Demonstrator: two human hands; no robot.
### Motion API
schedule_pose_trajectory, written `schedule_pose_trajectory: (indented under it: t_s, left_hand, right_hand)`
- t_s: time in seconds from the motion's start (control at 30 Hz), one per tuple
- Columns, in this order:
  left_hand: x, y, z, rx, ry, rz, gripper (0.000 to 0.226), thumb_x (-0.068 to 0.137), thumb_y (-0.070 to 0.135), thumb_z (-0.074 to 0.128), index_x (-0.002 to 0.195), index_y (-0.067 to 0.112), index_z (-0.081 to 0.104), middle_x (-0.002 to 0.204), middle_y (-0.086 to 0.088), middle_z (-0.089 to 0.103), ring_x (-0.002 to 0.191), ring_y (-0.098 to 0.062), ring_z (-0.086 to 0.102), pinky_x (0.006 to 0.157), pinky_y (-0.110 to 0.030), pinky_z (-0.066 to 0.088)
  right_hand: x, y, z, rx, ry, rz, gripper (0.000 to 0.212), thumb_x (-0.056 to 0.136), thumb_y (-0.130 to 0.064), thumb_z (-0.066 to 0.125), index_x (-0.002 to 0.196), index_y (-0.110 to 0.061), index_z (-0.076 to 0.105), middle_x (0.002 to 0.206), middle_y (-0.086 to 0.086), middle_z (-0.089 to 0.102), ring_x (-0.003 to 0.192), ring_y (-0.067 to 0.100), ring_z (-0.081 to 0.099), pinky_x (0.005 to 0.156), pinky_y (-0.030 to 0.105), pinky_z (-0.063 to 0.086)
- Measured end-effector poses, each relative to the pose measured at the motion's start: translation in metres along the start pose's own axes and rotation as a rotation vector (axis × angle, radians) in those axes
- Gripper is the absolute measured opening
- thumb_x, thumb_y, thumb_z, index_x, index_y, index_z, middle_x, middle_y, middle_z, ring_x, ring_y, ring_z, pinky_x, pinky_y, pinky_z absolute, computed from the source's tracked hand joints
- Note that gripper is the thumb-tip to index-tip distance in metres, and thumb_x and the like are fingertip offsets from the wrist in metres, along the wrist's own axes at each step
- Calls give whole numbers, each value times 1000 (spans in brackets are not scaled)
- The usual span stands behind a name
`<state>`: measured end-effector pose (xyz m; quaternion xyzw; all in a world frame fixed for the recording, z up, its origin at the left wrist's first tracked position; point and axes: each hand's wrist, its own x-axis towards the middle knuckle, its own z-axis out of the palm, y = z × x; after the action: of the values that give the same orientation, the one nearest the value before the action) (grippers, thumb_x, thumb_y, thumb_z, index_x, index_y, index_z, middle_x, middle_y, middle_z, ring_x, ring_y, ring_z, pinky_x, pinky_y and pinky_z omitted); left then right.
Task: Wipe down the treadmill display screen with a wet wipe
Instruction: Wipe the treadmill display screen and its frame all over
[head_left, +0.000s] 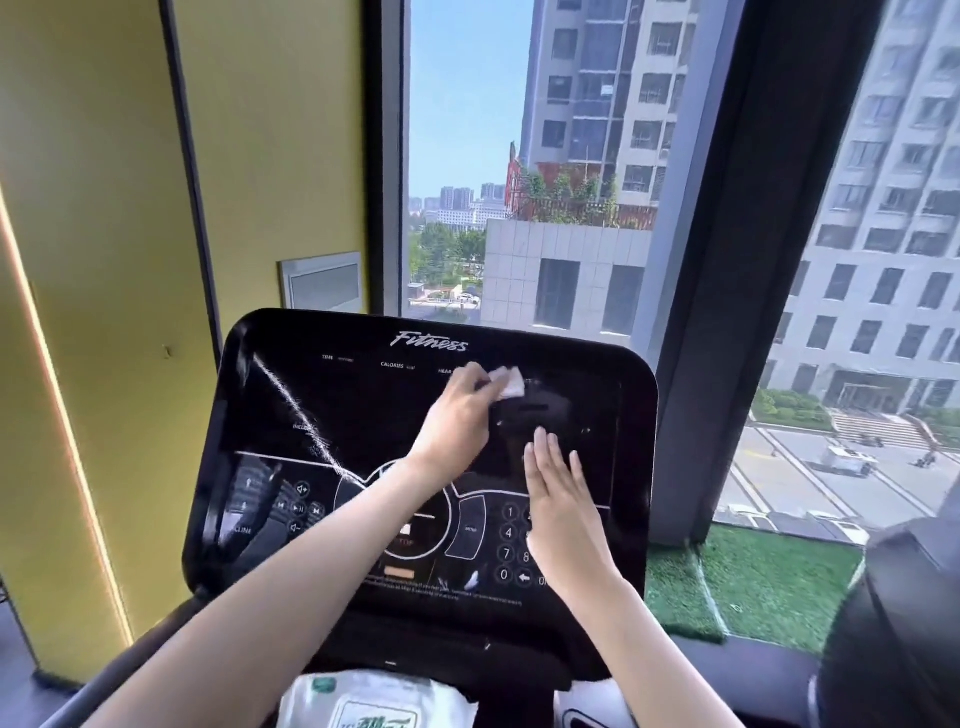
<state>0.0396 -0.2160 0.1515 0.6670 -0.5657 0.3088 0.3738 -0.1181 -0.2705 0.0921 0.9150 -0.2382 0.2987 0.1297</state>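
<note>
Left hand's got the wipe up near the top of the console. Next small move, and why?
Probably sweep the wet wipe leftward across the display screen. The left hand holds it near the top centre, while a pale streak runs diagonally across the left half. The right hand lies flat, open, over the keypad.
</note>
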Motion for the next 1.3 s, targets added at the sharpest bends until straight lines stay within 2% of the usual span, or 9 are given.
schedule_pose_trajectory:
  t_s: [0.1, 0.2, 0.23, 0.37, 0.53, 0.73, 0.93, 1.2, 1.3]
  left_hand:
    - [2, 3, -6, -27, 227, -313, 45, 80, -16, 56, 121, 2, 60, 88, -14, 51, 79, -30, 51, 68, -39, 52]
    - [-9, 10, 0, 62, 57, 80, 46, 77, -16, 57, 118, 5, 62, 86, -11, 52, 78, -24, 46, 59, -37, 52]
    - [-8, 5, -4, 52, 56, 84, 44, 79, -14, 57, 118, 6, 63, 87, -10, 52, 79, -23, 46, 58, -36, 52]
    - [1, 0, -2, -14, 342, -371, 40, 80, -13, 58, 115, 5, 64, 88, -13, 54, 78, -29, 52, 64, -37, 51]
    - [7, 17, 3, 70, -60, 221, 46, 72, -20, 58, 110, 5, 63, 90, -10, 51, 81, -25, 49, 51, -37, 52]
    - [9, 0, -2, 45, 180, -50, 47, 71, -21, 58, 105, 9, 70, 86, -11, 53, 81, -28, 52, 50, -37, 51]
    - [37, 56, 15, 42, -128, 211, 41, 65, -14, 68, 98, 10, 68, 84, -8, 49, 77, -25, 48, 42, -32, 46]
    - [25, 19, -5, 36, -73, 113, 44, 73, -16, 61, 107, 11, 68, 87, -9, 48, 77, -25, 49, 41, -35, 48]
    - [38, 63, 12, 38, -189, 193, 41, 65, -11, 69, 101, 8, 67, 86, -8, 49, 79, -25, 50, 42, -31, 46]
  right_hand:
    - [-1, -4, 0, 26, 4, 10, 91, 48, 9, 75, 132, 8, 41, 144, 23, 35, 134, 31, 32, 109, 39, 9]
    - [-1, -2, 1, 38, 13, 1, 90, 52, 8, 74, 134, 7, 38, 146, 22, 33, 136, 31, 30, 110, 40, 9]
    - [0, -1, 1, 38, 10, -6, 90, 53, 8, 73, 135, 7, 37, 146, 22, 32, 136, 30, 29, 110, 40, 9]
    - [-2, -2, 0, 51, 2, 0, 88, 55, 9, 70, 136, 7, 34, 147, 22, 30, 137, 31, 28, 109, 42, 9]
    - [0, -3, 0, 61, -14, 3, 88, 57, 6, 71, 137, 6, 33, 147, 21, 29, 137, 31, 27, 108, 42, 11]
    - [0, -3, 3, 78, -2, 3, 88, 54, 9, 72, 135, 6, 39, 145, 22, 34, 135, 32, 32, 111, 40, 7]
    - [2, 2, -2, 81, -55, -24, 92, 48, -2, 83, 131, 5, 46, 140, 20, 43, 132, 29, 39, 114, 44, 22]
    - [-1, 2, -21, 222, -42, -109, 78, 84, 7, 50, 147, -2, 5, 148, 9, -16, 137, 21, -15, 112, 34, -12]
    - [-4, 21, -31, 351, -52, -44, 79, 84, 14, 43, 148, -15, 7, 153, -1, -5, 135, 12, -13, 112, 24, -3]
